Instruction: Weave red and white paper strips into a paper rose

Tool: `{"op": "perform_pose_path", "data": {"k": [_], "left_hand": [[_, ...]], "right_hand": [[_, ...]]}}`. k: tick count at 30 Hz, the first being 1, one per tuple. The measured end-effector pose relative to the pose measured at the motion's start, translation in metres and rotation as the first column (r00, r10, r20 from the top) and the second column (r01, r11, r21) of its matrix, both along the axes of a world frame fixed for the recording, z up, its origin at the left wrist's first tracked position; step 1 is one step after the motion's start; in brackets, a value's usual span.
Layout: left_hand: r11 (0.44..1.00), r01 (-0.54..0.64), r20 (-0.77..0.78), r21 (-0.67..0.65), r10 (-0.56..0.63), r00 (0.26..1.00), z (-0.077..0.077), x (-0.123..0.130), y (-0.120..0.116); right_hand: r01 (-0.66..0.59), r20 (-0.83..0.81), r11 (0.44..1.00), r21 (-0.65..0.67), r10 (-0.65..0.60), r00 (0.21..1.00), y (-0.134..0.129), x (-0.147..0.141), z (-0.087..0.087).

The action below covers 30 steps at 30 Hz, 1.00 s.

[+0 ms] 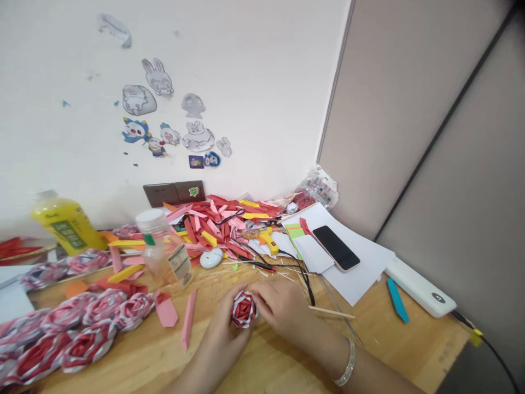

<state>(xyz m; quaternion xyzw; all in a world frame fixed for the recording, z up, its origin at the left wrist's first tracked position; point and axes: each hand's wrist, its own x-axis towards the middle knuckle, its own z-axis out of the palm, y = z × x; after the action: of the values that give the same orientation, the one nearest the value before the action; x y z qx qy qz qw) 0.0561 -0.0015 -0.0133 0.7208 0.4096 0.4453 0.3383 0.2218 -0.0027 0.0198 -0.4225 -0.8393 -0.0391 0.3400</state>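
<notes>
A small red and white folded paper rose [244, 310] is held upright near the table's front. Wrapped round its left side is my left hand [223, 334], the thumb below and the fingers behind it. My right hand [283, 307] has its fingertips closed against the rose's upper right edge; a sparkling bracelet circles that wrist. To the left of my hands lie a long pink folded strip [188, 320] and a shorter pink piece [166, 310]. Several pink, red and white paper roses [88, 343] are grouped at the left.
Behind my hands are a heap of folded paper strips [213, 221], a yellow glue gun [268, 241] with its cable, a clear jar [153, 246] and a yellow bottle [68, 224]. A phone [336, 249] and a white power strip [420, 285] are at the right.
</notes>
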Motion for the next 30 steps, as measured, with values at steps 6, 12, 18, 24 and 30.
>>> {"op": "perform_pose_path", "data": {"k": [6,12,18,24,30], "left_hand": [[1.000,-0.007,-0.026,0.005,0.007,1.000,-0.002,0.000,0.001],[1.000,-0.001,-0.050,0.004,0.001,0.999,-0.006,-0.001,0.003],[1.000,-0.004,-0.079,0.007,0.004,0.997,-0.006,-0.001,0.002],[1.000,0.006,-0.098,0.020,-0.004,0.995,-0.004,0.000,0.000],[0.999,0.007,-0.111,0.049,-0.002,0.994,-0.006,-0.001,0.000]], "right_hand": [[0.024,0.118,0.997,0.079,-0.033,0.993,0.003,0.002,0.000],[0.044,0.157,0.995,0.089,-0.058,0.986,0.005,0.003,-0.003],[0.076,0.191,0.996,0.046,-0.084,0.978,0.005,0.002,-0.007],[0.083,0.098,0.982,-0.171,-0.067,0.993,0.003,0.002,0.003],[0.052,0.030,0.926,-0.373,-0.044,0.999,0.001,0.001,0.011]]}}
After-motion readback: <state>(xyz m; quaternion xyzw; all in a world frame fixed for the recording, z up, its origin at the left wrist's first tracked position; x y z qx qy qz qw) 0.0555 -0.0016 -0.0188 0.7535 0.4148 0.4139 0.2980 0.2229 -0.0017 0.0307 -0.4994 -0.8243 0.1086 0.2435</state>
